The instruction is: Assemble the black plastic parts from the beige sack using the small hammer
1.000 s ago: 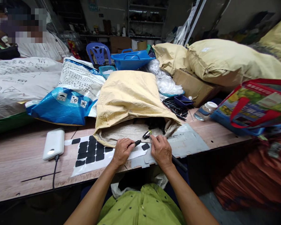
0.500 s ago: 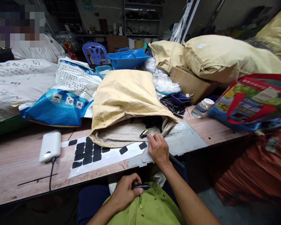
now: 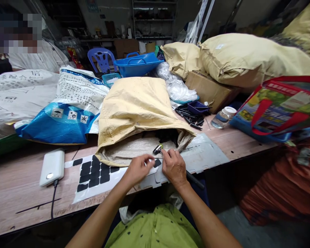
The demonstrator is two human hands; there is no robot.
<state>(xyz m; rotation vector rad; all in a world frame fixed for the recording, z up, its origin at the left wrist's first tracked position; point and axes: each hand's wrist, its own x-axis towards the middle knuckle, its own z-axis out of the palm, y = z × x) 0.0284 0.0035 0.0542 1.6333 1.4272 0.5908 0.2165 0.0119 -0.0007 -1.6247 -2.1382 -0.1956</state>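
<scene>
My right hand [image 3: 173,167] is wrapped round a small hammer with a shiny metal head [image 3: 157,149] and a dark handle [image 3: 195,179]. It rests at the table edge, in front of the mouth of a tan woven sack [image 3: 134,103]. Half-curled, my left hand [image 3: 138,168] hovers by the hammer head, thumb and index finger apart, with nothing visible in it. Beside its fingertips lies a black rounded square sticker [image 3: 157,163]. More such stickers fill a white backing sheet [image 3: 79,196], partly covered by the left hand. Dark items show inside the sack.
A white power bank [image 3: 51,167] with a cable lies left. Black pen-like parts [image 3: 189,115] and a purple tray [image 3: 198,106] sit behind right. A clear jar [image 3: 223,117], a carton [image 3: 209,90] and a shopping bag [image 3: 279,106] stand right; a blue-white sack [image 3: 67,113] lies left.
My left hand has risen from my lap to the table, beside the right hand. The black rod-shaped piece it held is out of sight. My right hand has kept the hammer nearly still.
</scene>
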